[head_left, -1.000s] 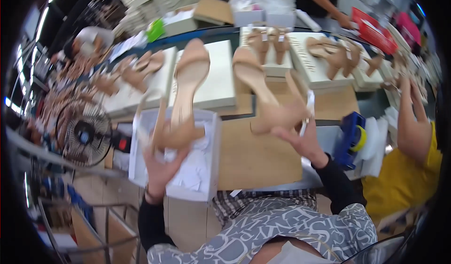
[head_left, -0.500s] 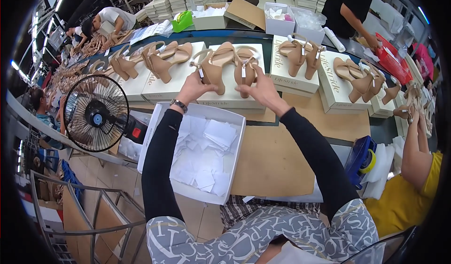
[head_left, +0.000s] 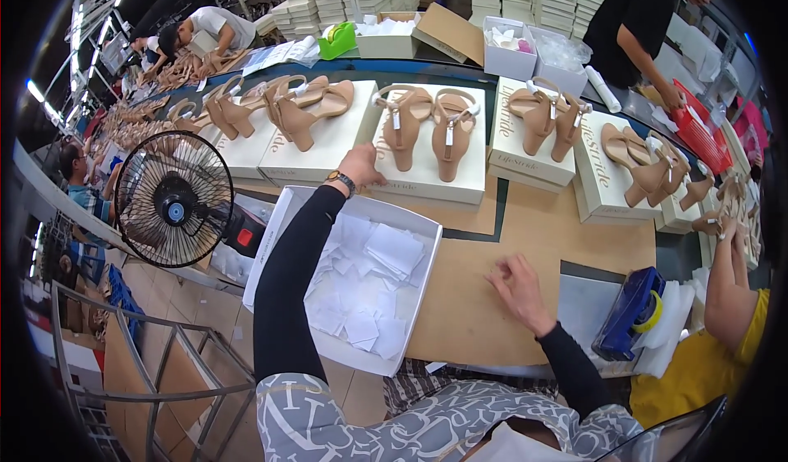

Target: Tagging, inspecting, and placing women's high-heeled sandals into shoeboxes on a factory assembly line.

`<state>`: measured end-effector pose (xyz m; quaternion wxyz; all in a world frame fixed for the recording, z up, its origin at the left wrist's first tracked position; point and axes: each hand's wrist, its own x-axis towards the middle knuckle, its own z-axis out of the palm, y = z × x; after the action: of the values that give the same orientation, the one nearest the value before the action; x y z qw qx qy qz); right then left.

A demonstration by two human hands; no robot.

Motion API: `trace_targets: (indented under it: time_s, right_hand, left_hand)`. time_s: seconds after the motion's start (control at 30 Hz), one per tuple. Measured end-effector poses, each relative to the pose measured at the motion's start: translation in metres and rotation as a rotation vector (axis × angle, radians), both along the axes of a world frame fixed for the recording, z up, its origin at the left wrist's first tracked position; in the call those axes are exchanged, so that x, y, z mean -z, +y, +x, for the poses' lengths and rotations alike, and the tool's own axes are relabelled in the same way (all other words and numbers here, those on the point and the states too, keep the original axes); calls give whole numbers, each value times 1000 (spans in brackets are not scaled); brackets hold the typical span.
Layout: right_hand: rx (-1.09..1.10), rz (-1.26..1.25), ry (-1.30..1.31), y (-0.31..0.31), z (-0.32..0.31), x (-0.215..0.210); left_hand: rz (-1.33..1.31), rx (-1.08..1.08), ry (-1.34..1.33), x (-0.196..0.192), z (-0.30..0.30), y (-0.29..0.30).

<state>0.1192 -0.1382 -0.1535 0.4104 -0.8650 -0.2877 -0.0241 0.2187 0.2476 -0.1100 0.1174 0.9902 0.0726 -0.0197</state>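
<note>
A pair of tan heeled sandals [head_left: 447, 142] stands upright on a cream shoe box [head_left: 427, 191] in front of me, with white wrap and small tags on the straps. My left hand [head_left: 359, 169] closes on the near left corner of that box, thumb on its front edge and some fingers hidden. Over the brown cardboard sheet [head_left: 472, 314], my right hand [head_left: 519, 291] is empty, its fingers loosely bent and apart. An open white box [head_left: 431, 257] with loose white paper sheets [head_left: 394, 248] sits below my left forearm.
Similar boxes bearing sandals [head_left: 538, 121] line the bench on both sides. A fan [head_left: 174, 199] stands left. A blue tape dispenser [head_left: 628, 314] lies right, near a co-worker's arms [head_left: 726, 281]. A red basket [head_left: 702, 129] is at far right.
Both hands have let go of the sandals. My left hand moved down to the box corner; my right drew back toward me over the cardboard. The view shifted slightly.
</note>
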Motion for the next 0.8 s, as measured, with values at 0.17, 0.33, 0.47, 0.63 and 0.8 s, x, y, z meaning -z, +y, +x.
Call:
trace_targets:
  time_s: [0.17, 0.33, 0.47, 0.63, 0.8]
  right_hand:
    - [67, 56, 19, -26, -28, 17]
    - [142, 84, -61, -31, -35, 38]
    - [153, 55, -55, -27, -40, 35]
    - [112, 43, -68, -22, -42, 38]
    - [129, 44, -43, -24, -38, 39]
  left_hand:
    - [21, 2, 145, -1, 26, 10]
    - [26, 28, 90, 5, 44, -14]
    - [90, 32, 26, 25, 67, -8]
    - [37, -90, -16, 23, 80, -5]
    - [108, -129, -211, -26, 51, -6]
